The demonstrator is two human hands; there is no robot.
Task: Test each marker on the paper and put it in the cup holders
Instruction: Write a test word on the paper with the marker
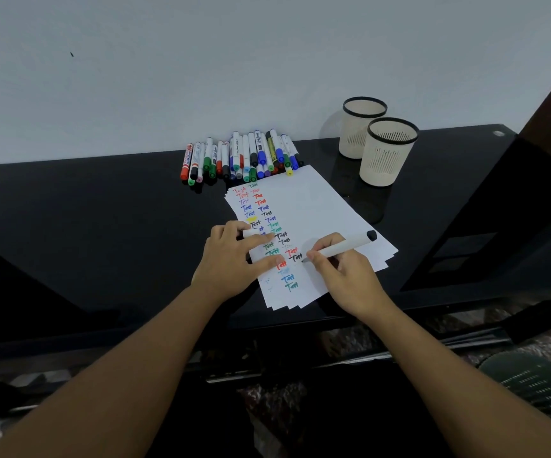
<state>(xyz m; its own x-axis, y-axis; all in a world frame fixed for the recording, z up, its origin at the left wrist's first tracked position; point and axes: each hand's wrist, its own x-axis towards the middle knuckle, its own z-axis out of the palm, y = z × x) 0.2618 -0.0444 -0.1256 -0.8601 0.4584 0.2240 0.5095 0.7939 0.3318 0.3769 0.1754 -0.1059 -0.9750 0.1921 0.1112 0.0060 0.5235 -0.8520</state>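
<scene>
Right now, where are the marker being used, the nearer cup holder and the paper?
marker (340,248), head view, white barrel.
nearer cup holder (387,160), head view, slotted wall.
paper (314,200), head view, blank upper area.

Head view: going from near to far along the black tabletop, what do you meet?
Right hand gripping a white marker with a black end → stack of white paper sheets with coloured "Test" marks → row of capped coloured markers → farther beige slotted cup holder with a black rim → pale wall.
</scene>
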